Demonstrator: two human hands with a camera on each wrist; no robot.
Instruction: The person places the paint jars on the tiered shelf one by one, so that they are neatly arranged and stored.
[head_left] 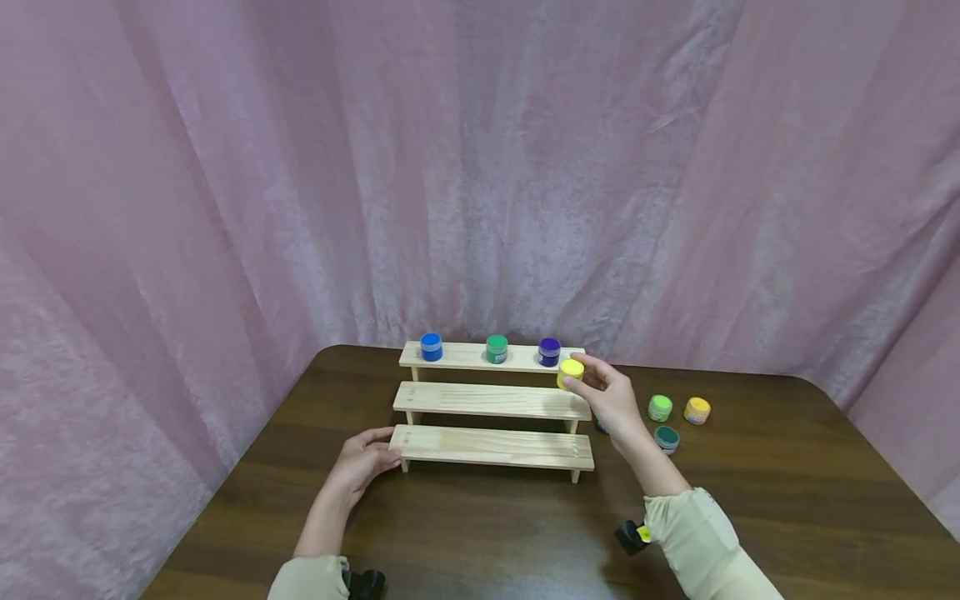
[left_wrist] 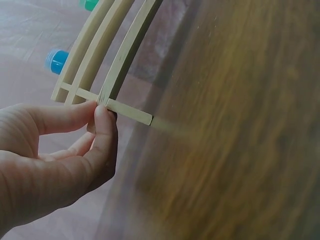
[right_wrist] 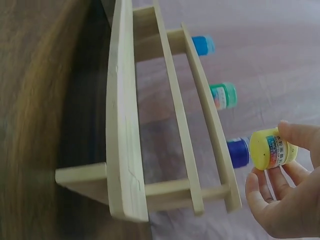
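Note:
My right hand (head_left: 611, 402) pinches a small yellow paint jar (head_left: 570, 372) between thumb and fingers, above the right end of the middle step. In the right wrist view the yellow jar (right_wrist: 270, 149) shows a printed label, and a purple jar (right_wrist: 238, 152) appears close beside it. The left hand (head_left: 362, 462) pinches the left end of the lowest step of a three-tier wooden stand (head_left: 491, 444). On the top step stand a blue jar (head_left: 431, 347), a green jar (head_left: 497, 349) and a purple jar (head_left: 549, 352).
Right of the stand, a light green jar (head_left: 660, 407), an orange-yellow jar (head_left: 697, 410) and a dark green jar (head_left: 666, 439) stand on the brown table (head_left: 480, 533). Another dark jar (head_left: 601, 427) is mostly hidden by the right hand. A pink curtain (head_left: 480, 167) hangs behind.

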